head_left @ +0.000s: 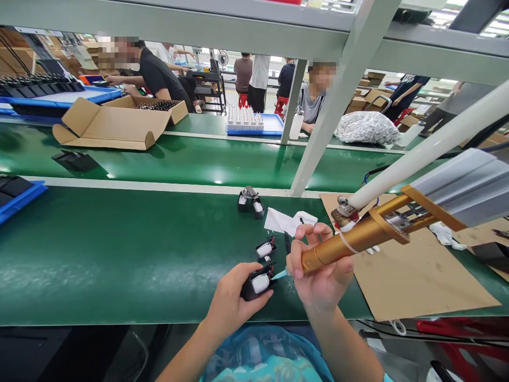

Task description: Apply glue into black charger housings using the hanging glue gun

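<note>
My left hand [234,294] grips a small black plastic housing [249,289] with a white block and thin wires inside, just above the green work surface. In my right hand [318,276] is a gold-coloured glue dispenser [345,241], held on a slant, its body running up to the right. Its pale blue nozzle tip [280,275] reaches the wired right side of the housing; whether it touches cannot be made out. Right behind the held piece lies a similar black housing [265,248]. Farther back, more such housings [250,200] stand together beside a white tissue [280,220].
Brown cardboard [413,270] covers the bench at right. A grey upright post [326,101] and a white tube [429,143] cross the space ahead. An open carton [115,124] and a blue tray [24,201] are at left. Several people sit or stand beyond the bench.
</note>
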Motion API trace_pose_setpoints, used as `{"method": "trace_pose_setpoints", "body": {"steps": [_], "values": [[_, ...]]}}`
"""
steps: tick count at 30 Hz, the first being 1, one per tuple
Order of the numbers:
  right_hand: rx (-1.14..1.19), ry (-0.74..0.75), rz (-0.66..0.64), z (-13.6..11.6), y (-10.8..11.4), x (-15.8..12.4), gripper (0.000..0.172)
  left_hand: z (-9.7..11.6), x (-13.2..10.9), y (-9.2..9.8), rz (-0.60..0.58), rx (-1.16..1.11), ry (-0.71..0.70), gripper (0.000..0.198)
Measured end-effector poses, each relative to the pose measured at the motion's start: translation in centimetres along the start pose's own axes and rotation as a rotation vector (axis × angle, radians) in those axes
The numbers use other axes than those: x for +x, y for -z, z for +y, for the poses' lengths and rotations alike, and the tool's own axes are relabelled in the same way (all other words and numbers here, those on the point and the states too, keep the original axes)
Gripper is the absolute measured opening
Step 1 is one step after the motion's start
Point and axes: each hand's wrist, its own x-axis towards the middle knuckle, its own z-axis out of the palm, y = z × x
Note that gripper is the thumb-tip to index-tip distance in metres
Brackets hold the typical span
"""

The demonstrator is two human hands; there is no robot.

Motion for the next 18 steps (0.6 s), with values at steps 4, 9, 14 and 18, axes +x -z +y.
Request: {"method": "trace_pose_setpoints", "body": {"steps": [4,9,14,18], "values": [[-0.015,0.004,0.005,-0.07,-0.02,-0.19,0.043,0.36,0.01,0.16,-0.01,0.006,0.018,0.033],[-0.056,-0.021,0.027,-0.31,-0.35,-0.25,0.051,0.37,-0.1,0.23,-0.032,-0.01,0.035,0.032],[-0.026,-0.024,0.038,-0.29,-0.64,-0.31,0.049,0.13,-0.34,0.02,-0.017,-0.048,0.061,0.033],[0.024,-0.012,0.014,-0.06,-0.85,-0.28,0.047,-0.1,-0.39,-0.47,-0.03,-0.073,0.078,0.034]]}}
